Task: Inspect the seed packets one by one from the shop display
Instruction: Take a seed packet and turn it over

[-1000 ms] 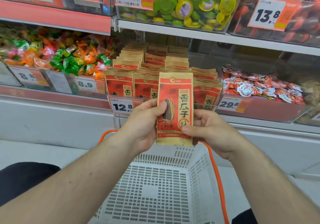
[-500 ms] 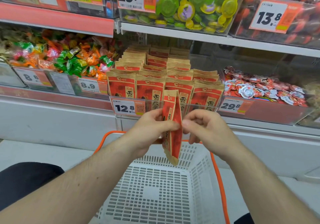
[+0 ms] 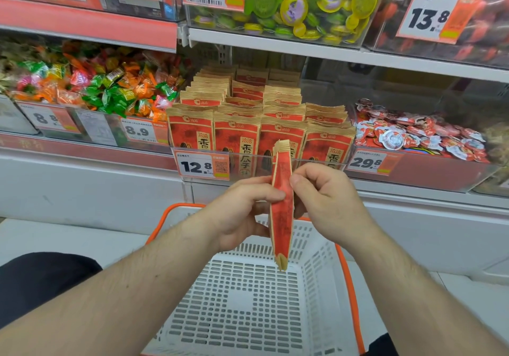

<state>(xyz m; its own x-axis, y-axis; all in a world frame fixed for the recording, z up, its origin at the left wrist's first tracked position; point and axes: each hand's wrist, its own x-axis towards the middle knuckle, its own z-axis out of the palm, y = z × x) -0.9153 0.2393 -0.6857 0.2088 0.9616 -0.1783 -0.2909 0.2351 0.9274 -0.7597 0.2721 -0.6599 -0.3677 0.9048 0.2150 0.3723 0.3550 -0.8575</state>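
Landmark: the clear display bin [image 3: 259, 163] of seed packets, centre of the lower shelf.

Basket [image 3: 248, 300]: white perforated plastic with an orange rim, directly below the display bin; nothing visible inside.

Display bin: holds rows of upright seed packets [image 3: 237, 138], red and tan, four across at the front, more rows stacked behind. A price tag [image 3: 202, 166] reading 12.8 sits on its front left corner.

Bin left of the display bin: loose wrapped candies [image 3: 91, 85] in green, orange and pink; tags 8.8 and 8.9 on its front.

Bin right of the display bin: small red-and-white sealed cups [image 3: 418, 135]; tag 29.8.

Bin above the display bin, on the upper shelf: green, yellow and purple jelly cups [image 3: 297, 5]; tag 29.8. To its right, a bin of dark red items, blurred; tag 13.8.

Held packet [image 3: 281, 204]: one seed packet, in front of and below the display bin, above the basket, upright and turned edge-on to the camera.

Left hand [image 3: 239, 212]: forearm raised from the lower left; thumb and fingers pinch the packet's left face at mid-height.

Right hand [image 3: 327, 198]: forearm raised from the lower right; fingers curled, thumb tip pressing the packet's right face near the upper half.
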